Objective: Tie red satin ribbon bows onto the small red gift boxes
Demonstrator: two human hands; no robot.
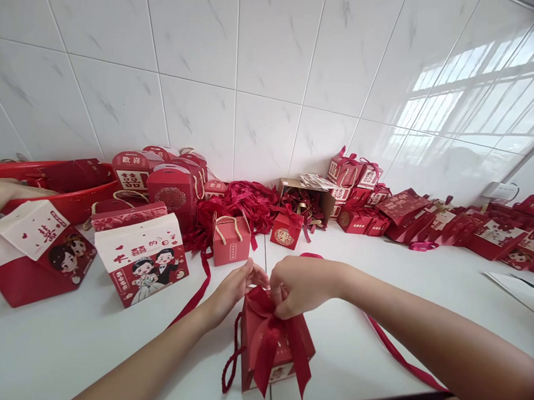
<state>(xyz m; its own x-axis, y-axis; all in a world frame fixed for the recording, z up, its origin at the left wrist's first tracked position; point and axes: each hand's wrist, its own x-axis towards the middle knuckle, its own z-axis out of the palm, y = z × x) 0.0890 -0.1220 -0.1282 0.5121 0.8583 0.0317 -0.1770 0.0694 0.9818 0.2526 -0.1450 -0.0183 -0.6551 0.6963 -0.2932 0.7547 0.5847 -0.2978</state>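
A red gift box (249, 358) with a dark red rope handle stands on the white counter close in front of me. Red satin ribbon (266, 356) is tied in a bow on its top, with two tails hanging down the near side. My right hand (305, 284) is over the box, thumb and fingers pinched on the ribbon at the bow. At the box's far left corner is my left hand (236, 287), its fingers loosely curved and apart, with no object visible in it. Fingertips of both hands are partly hidden.
Two cartoon-couple boxes (147, 262) stand at left, beside a red basin (72, 206) where another person's arm (10, 195) reaches in. Behind lie piled ribbons (249, 205), a cardboard carton (324, 199) and a small red box (232, 245). Finished-looking boxes (443, 222) line the wall; a notepad (522, 291) lies right.
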